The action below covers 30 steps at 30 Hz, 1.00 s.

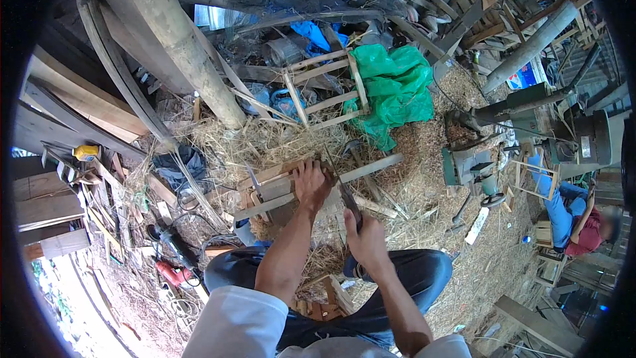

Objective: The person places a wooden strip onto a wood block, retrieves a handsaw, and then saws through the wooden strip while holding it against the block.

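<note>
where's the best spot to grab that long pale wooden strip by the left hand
Probably the right end of the wooden strip, approached from the right: it looks slim enough to wrap and juts out past the left hand and the bladed tool.

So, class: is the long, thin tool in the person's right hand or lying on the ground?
In hand: the right hand is closed around the near end of the long, thin tool, which runs beside the left hand.

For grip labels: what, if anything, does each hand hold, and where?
Right hand: a dark tool by its near end. Left hand: on a wooden strip, grip unclear.
</note>
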### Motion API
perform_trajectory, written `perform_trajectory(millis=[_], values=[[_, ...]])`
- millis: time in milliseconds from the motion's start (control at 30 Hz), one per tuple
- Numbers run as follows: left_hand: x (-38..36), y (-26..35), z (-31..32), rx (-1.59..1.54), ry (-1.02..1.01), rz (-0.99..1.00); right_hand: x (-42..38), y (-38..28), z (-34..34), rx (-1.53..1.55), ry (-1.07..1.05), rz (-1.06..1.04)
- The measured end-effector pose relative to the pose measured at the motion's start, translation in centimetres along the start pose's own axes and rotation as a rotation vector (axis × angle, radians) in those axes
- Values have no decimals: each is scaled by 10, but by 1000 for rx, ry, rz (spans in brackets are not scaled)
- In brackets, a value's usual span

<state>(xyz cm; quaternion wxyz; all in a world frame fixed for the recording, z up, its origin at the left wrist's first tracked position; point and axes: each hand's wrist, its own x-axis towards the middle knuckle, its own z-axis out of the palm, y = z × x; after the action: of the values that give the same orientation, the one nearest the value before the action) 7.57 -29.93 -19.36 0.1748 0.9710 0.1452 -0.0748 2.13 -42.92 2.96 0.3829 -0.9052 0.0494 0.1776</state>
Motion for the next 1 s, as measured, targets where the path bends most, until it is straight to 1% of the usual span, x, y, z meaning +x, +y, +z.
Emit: perform_trajectory(millis=[33,100,133,167,200,233,300,333,367,400,433,467,500,533,567,600,633,667,700,733,800,833,900,967,1000], values=[[-3,1,-5,-22,35,9,-7,-21,-18,0,-7,4],[0,7,-21,-35,-4,4,-20,-51,-54,-55,-128,128],[-1,8,-23,-48,-40,-4,-23,-54,-60,-60,-61,43],[0,8,-20,-39,-47,2,-15,-48,-58,-72,-46,36],[-2,8,-17,-21,-3,13,-2,-41,-49,-82,-36,26],[-6,5,-14,-4,38,27,18,-23,-26,-72,-38,34],[-20,7,-21,37,1,73,55,19,25,-88,58,-3],[-19,6,-28,80,-13,109,56,13,40,-79,70,-14],[-5,-7,2,137,-42,65,56,2,57,-143,127,-55],[-6,-5,-12,132,-31,45,49,1,65,-220,170,-88],[-11,-3,-24,60,-81,35,39,12,58,-223,175,-75],[-3,5,-37,-11,-107,35,41,23,45,-10,163,-63],[3,6,-29,-11,-95,43,40,34,35,201,136,-57],[5,4,-15,23,-58,23,35,54,34,200,137,-63],[3,3,-4,56,-26,-1,28,78,38,237,92,-107],[-2,4,-4,51,-27,-5,21,85,35,269,47,-149],[-4,3,-4,62,0,13,13,88,39,223,24,-61],[-2,2,-6,78,31,29,11,74,35,225,26,-64],[2,0,-6,-1,-48,-6,12,57,29,139,17,-41],[1,0,-10,0,-54,-10,9,38,18,48,3,-10],[-4,7,-23,3,-28,22,2,-6,-23,4,-30,21],[-4,-4,5,-20,98,84,-3,-21,-41,-22,-59,25],[-7,1,-3,-19,117,77,0,-49,-61,-48,-88,31],[-5,4,-4,-14,145,70,14,-70,-68,-37,-165,48],[-4,4,-4,-14,150,62,27,-55,-47,-35,-162,41]])
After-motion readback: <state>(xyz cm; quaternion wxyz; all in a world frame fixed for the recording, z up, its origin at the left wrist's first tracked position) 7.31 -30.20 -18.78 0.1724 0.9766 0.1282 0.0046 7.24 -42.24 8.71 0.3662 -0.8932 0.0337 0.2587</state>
